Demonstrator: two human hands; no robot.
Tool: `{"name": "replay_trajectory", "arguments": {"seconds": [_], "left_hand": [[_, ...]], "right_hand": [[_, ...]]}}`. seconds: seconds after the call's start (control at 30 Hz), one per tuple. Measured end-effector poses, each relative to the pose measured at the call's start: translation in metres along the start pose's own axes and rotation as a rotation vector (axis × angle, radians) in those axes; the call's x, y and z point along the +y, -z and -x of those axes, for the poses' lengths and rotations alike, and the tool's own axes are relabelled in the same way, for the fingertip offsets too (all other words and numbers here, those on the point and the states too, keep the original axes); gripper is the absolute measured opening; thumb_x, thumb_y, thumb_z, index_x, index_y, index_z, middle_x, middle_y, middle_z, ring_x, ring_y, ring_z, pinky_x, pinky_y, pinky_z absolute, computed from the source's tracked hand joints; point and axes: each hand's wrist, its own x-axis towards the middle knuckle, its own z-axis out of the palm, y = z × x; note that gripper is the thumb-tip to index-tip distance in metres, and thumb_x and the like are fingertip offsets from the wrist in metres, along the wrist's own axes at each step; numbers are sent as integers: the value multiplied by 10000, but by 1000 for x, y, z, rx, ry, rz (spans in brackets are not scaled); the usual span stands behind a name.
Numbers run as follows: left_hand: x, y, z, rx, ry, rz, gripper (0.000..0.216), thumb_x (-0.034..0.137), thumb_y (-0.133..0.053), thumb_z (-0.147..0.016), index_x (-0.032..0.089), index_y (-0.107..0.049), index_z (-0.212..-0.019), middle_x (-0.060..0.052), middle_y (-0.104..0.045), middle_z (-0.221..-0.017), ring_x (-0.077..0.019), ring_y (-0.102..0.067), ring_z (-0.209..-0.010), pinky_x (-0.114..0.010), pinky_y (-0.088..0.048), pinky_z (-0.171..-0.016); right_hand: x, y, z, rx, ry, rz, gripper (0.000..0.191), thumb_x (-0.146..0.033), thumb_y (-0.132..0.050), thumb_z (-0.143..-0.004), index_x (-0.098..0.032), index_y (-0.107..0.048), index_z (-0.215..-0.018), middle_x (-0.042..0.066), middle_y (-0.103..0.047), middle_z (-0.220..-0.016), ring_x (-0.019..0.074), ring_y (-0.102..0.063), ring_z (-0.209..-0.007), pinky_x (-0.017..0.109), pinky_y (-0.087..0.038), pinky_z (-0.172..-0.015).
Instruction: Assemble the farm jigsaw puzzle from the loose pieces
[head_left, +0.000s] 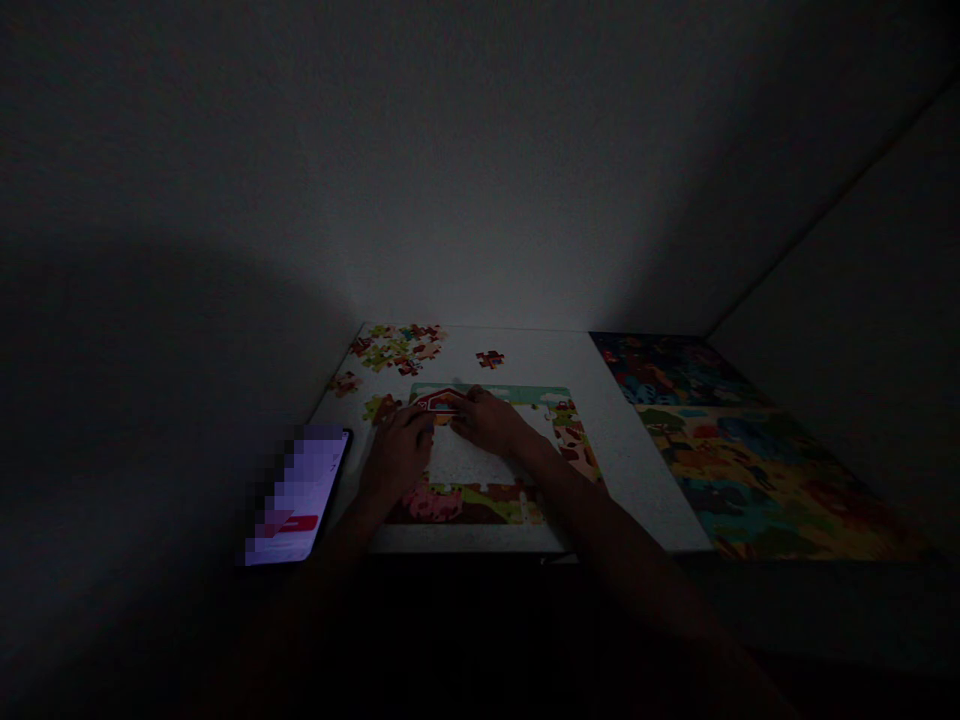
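A partly assembled jigsaw puzzle (pixel 570 440) lies on a white table (pixel 637 470), its middle bare. My left hand (pixel 397 455) rests palm down on the puzzle's left side, fingers curled near a red barn section (pixel 439 401). My right hand (pixel 491 420) lies next to it with fingertips pressing on the same barn section at the upper left of the puzzle. Both hands touch the pieces there; whether either pinches a single piece is hidden in the dim light.
Loose puzzle pieces (pixel 397 347) are heaped at the table's far left, with a small cluster (pixel 490 358) further right. A lit phone (pixel 300 495) leans at the left edge. A colourful finished picture (pixel 742 450) lies to the right. Walls close in behind.
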Motion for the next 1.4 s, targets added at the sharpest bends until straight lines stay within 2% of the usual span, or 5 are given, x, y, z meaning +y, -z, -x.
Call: {"name": "replay_trajectory", "arguments": {"seconds": [0.37, 0.73, 1.07, 1.23, 1.4], "left_hand": [[2, 1, 1, -11, 1, -6, 355, 182, -445, -871, 188, -675, -1143, -95, -630, -1225, -268, -563, -1152, -479, -411, -1079], [-2, -2, 0, 26, 0, 39, 337, 173, -450, -851, 206, -694, -1080, -83, -642, -1207, -254, -570, -1159, -502, -373, -1115], [-11, -7, -2, 23, 23, 77, 345, 145, -444, -829, 231, -705, -1037, -67, -652, -1179, -248, -587, -1137, -539, -356, -1123], [-13, -9, -2, 42, -2, 63, 320, 170, -463, -843, 242, -699, -1046, -54, -658, -1169, -241, -588, -1138, -553, -258, -1175], [-12, -8, -1, 60, -19, 67, 321, 167, -466, -843, 249, -701, -1045, -50, -668, -1150, -237, -595, -1126, -551, -232, -1190]], "right_hand": [[-1, 4, -1, -17, -30, -37, 448, -328, -543, -939, -267, -511, -1381, 107, -574, -1137, 198, -561, -968, 288, -447, -844], [24, 0, -9, 13, 74, -283, 350, -228, -493, -947, -197, -661, -1252, 37, -689, -886, 176, -568, -901, 266, -423, -825], [64, 31, -4, 155, -245, -288, 343, -148, -485, -910, -166, -675, -1194, 107, -663, -1222, 190, -634, -1057, 308, -467, -940], [94, 45, -7, 133, -331, -196, 347, -159, -477, -913, -155, -683, -1192, 126, -668, -1215, 210, -631, -1083, 323, -461, -963], [116, 40, -19, 155, -381, -179, 360, -137, -456, -906, -134, -684, -1184, 134, -671, -1199, 205, -640, -1049, 317, -471, -942]]}}
